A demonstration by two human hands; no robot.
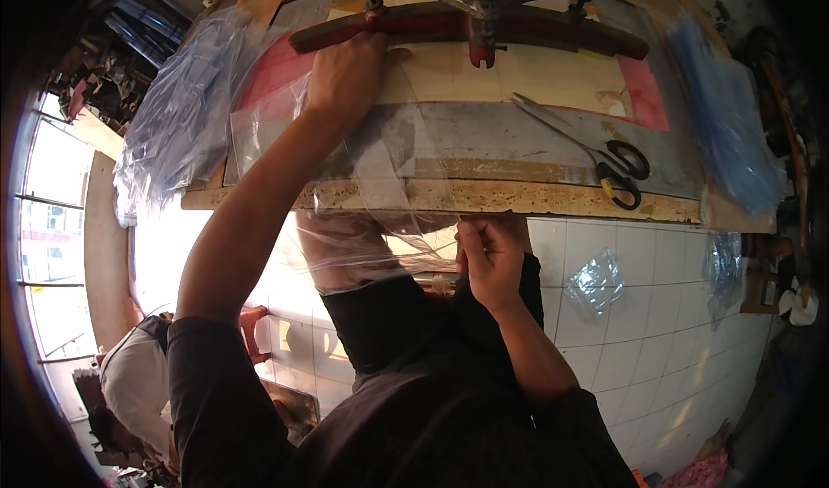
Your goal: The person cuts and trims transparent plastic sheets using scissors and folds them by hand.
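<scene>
My left hand (pixel 350 78) reaches over the bench to the dark red bar (pixel 432 23) of a press-like metal frame. Its thumb points right, while the other fingertips are hidden at the bar's edge. Clear plastic film (pixel 384 155) runs from beneath that hand, over the bench's front edge and down toward my lap. At the front edge my right hand (pixel 492 259) is closed in a pinch on the film's gathered edge. Under the bar lies a long yellowish strip (pixel 509 73) with pink sheet (pixel 641 91) at its ends. Black-handled scissors (pixel 591 151) lie partly open, right of the film.
Clear plastic bags (pixel 186 99) are heaped at the bench's left, and bluish plastic sheets (pixel 730 117) hang at its right. The wooden front edge (pixel 604 201) crosses before me. A plastic piece (pixel 596 282) lies on the tiled floor. Another person (pixel 142 384) is at lower left.
</scene>
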